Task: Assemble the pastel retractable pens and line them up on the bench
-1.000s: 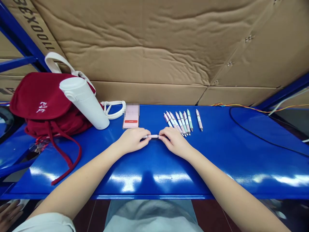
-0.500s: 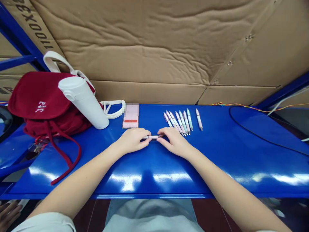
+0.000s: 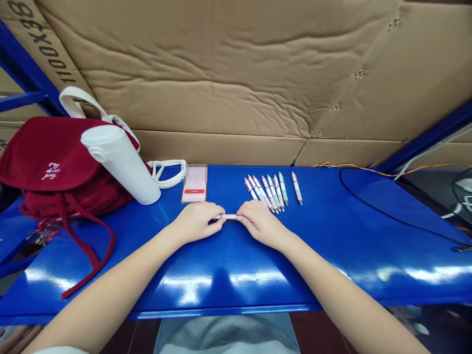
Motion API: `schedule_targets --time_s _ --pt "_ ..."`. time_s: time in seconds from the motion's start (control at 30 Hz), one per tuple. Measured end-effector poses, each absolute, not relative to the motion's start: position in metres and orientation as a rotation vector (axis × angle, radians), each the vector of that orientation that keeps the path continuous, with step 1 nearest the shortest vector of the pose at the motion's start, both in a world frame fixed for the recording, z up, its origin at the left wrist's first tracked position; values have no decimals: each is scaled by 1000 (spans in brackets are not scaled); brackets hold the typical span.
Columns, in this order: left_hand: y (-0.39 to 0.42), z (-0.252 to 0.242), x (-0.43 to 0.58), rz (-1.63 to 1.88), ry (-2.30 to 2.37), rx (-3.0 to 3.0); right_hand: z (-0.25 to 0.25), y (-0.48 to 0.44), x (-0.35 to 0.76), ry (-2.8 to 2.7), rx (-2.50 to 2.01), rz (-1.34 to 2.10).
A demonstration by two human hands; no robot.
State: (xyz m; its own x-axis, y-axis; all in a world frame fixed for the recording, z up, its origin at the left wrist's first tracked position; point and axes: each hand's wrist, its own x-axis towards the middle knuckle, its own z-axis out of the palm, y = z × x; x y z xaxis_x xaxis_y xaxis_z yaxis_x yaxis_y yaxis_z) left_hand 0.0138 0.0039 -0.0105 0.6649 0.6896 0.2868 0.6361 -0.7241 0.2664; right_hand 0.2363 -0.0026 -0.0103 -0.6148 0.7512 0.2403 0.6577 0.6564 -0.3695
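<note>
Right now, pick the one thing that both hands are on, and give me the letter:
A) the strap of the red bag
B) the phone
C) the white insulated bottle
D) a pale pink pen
D: the pale pink pen lies crosswise between the left hand and the right hand, with the fingers of each hand closed on one end of it.

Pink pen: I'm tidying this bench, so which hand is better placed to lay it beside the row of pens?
Right, probably: the right hand holds one end of the pink pen and sits just below the row of pens, while the left hand, on the other end, is farther from that row.
</note>
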Motion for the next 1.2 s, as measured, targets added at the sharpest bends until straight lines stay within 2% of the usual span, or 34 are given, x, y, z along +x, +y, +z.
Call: schedule_targets --time_s 0.43,0.57,0.7,0.93,1.2 --pt "2 -9 17 467 1115 2854 -6 -4 237 -2628 -1083 311" --pt "5 -1 12 780 1162 2999 -1 -1 243 -2493 -1171 204" --pt "7 3 4 1162 1445 2916 -4 5 246 -2262 -1431 14" --pt "7 -2 9 883 1454 2903 -13 9 227 -2392 -1436 -99" --pt "10 -6 9 581 1361 2879 -1 12 258 -2301 -1817 -254"
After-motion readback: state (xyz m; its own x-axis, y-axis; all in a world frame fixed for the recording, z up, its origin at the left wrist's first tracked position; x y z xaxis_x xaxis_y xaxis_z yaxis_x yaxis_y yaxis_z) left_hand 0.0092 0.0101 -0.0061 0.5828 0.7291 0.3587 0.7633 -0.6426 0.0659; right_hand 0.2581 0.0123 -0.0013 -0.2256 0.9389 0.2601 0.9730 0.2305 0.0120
